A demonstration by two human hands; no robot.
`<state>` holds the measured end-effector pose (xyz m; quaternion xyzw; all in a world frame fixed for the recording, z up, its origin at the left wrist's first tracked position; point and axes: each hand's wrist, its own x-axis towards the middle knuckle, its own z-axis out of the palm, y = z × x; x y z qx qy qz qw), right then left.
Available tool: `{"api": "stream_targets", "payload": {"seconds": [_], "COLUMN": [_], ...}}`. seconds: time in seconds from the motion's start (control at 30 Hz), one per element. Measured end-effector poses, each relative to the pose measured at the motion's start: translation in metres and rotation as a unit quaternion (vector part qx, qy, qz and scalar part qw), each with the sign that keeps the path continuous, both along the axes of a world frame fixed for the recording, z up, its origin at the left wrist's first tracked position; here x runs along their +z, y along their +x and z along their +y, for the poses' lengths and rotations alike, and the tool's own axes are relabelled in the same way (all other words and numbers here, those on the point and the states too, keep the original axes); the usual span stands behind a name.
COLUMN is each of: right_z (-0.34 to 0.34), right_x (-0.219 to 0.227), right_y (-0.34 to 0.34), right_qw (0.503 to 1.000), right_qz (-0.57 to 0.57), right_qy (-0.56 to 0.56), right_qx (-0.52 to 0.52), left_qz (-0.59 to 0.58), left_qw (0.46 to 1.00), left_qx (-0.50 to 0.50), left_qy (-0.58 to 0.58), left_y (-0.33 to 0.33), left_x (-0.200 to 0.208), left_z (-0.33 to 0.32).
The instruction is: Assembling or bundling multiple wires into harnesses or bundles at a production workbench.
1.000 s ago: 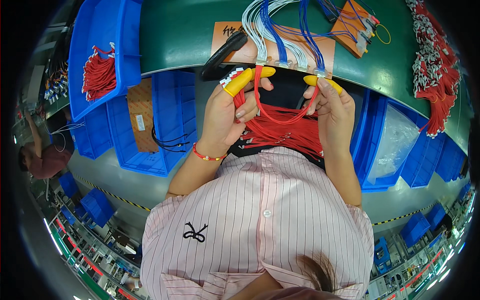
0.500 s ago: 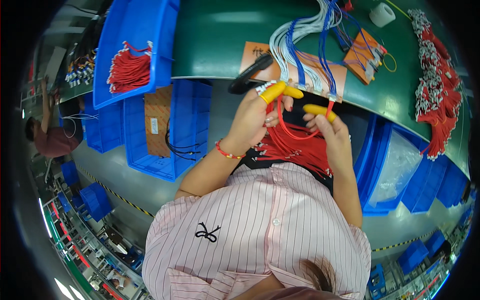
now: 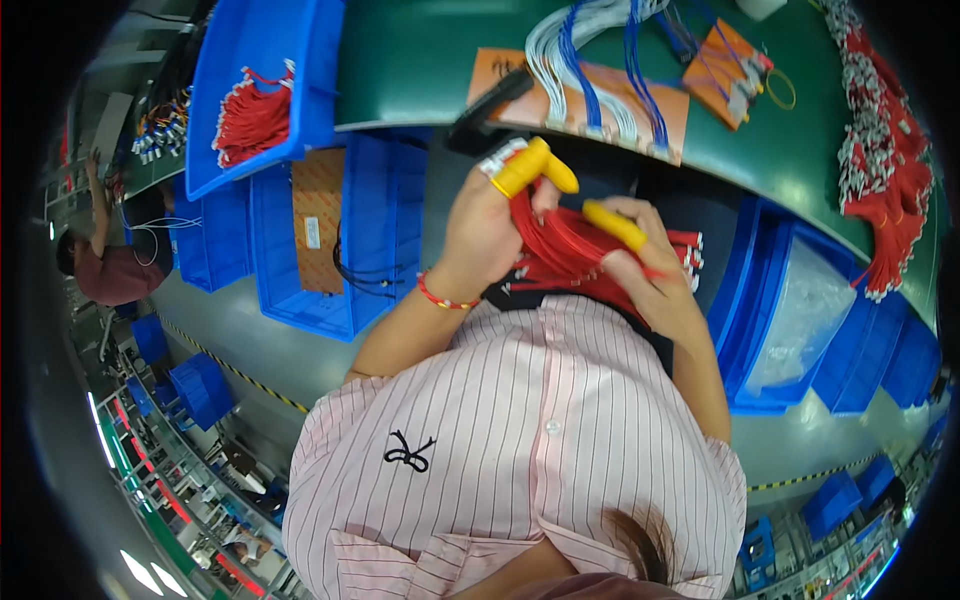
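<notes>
My left hand [image 3: 487, 225], yellow covers on its thumb and a finger, is closed around a bundle of red cables [image 3: 560, 238]; their white connectors [image 3: 503, 157] stick out above the fingers. My right hand [image 3: 655, 275], also with a yellow finger cover, curls over the right part of the bundle, thumb below and finger above, slightly blurred. Under both hands more red cables lie across my lap, with white connector ends [image 3: 692, 255] to the right. Just beyond, at the table edge, an orange board [image 3: 640, 98] carries white and blue wires [image 3: 548, 70] in a row of connectors.
A black handle-like object [image 3: 490, 108] juts over the table edge. A blue bin [image 3: 318, 80] with red cables stands at left; more blue bins [image 3: 385, 230] sit below. Red cables [image 3: 890, 200] hang at the right, near a bin holding clear plastic [image 3: 800, 320]. A person [image 3: 115, 265] works far left.
Both hands have drawn back from the board's connectors toward me. The red cable that ran up to the board at the right is now off it, and my right hand has moved down onto the bundle.
</notes>
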<state>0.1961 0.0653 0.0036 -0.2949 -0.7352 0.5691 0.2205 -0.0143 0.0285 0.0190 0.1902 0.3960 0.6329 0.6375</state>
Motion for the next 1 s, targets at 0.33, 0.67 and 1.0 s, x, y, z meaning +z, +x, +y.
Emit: {"api": "stream_targets", "payload": {"seconds": [0.33,0.67,1.0], "right_z": [-0.035,0.013,0.019], "right_x": [-0.051,-0.055,-0.017], "right_y": [-0.007,0.007,-0.016], "right_qw": [0.889,0.859,0.904], "right_qz": [-0.363,-0.371,-0.238], "right_qy": [0.271,0.35,0.354], "right_qx": [0.065,-0.044,-0.034], "left_qz": [-0.309,-0.402,-0.332], "left_qw": [0.944,0.886,0.904], "left_qx": [-0.049,-0.077,-0.096], "left_qy": [0.1,0.219,0.253], "left_y": [-0.023,-0.049,-0.063], "left_x": [0.019,0.035,0.03], "left_z": [-0.014,-0.03,-0.028]}}
